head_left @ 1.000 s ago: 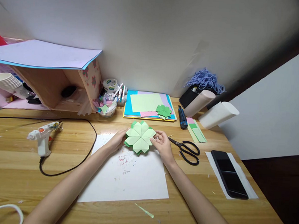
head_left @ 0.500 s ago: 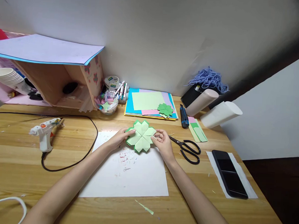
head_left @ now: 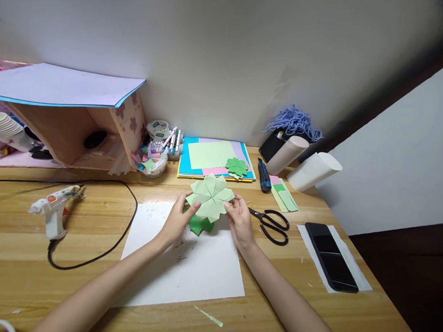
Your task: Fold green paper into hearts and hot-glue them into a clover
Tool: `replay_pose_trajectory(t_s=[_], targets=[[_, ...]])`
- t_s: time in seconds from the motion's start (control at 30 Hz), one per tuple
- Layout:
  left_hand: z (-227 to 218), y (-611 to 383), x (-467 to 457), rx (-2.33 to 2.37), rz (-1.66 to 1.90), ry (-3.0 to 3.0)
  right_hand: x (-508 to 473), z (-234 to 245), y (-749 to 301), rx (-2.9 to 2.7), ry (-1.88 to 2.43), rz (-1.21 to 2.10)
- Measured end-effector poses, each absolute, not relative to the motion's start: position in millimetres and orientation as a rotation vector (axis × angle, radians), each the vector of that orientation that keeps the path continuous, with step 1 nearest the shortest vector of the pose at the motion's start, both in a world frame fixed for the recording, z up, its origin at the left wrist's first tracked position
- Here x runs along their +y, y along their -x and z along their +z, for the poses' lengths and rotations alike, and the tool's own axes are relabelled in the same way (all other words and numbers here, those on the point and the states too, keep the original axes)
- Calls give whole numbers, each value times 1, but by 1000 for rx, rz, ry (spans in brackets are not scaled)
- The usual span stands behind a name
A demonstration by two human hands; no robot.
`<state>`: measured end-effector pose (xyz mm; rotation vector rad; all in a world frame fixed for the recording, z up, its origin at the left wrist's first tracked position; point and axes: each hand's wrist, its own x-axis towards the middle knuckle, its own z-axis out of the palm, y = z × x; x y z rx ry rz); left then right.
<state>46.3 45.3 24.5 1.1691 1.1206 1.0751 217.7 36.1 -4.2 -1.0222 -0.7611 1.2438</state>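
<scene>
A pale green folded paper flower (head_left: 211, 195) is held up over a white sheet (head_left: 197, 276) marked with small smudges. My right hand (head_left: 240, 219) pinches its right edge between thumb and fingers. At its lower left edge, my left hand (head_left: 177, 220) is closed with the thumb on top. A darker green paper flower (head_left: 199, 225) sticks out beneath the pale one, beside my left thumb; most of it is hidden. Black-handled scissors (head_left: 272, 224) lie just right of my right hand.
A glue gun (head_left: 55, 212) and its looping cord stand at left, before an open box (head_left: 129, 126). Behind are coloured papers (head_left: 210, 155) bearing a small green paper flower (head_left: 237, 167). A utility knife (head_left: 264, 176), paper strips (head_left: 285, 195) and a phone (head_left: 331, 256) lie at right.
The pale flower has shifted up against the dark green one, which now shows below it instead of as a thin border. My left hand has moved lower along the edge. The view has shifted slightly.
</scene>
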Motion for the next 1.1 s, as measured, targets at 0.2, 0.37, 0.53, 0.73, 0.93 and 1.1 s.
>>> replay_pose_trajectory(t_s=[0.2, 0.37, 0.53, 0.73, 0.93, 1.1], targets=[[32, -72, 40, 952, 990, -782, 26, 2, -207, -827, 950, 1301], [24, -59, 64, 1097, 1024, -782, 26, 9, -285, -1279, 1356, 1121], [26, -41, 91, 1140, 869, -937, 2, -5, -387, -1762, 1964, 590], [42, -50, 107, 1002, 794, -825, -3, -10, -386, -1933, 1942, 444], [49, -46, 111, 1021, 820, -772, 3, 13, -371, -1848, 1894, 658], [55, -37, 107, 1051, 780, -954, 17, 20, -343, -1391, 1549, 1058]])
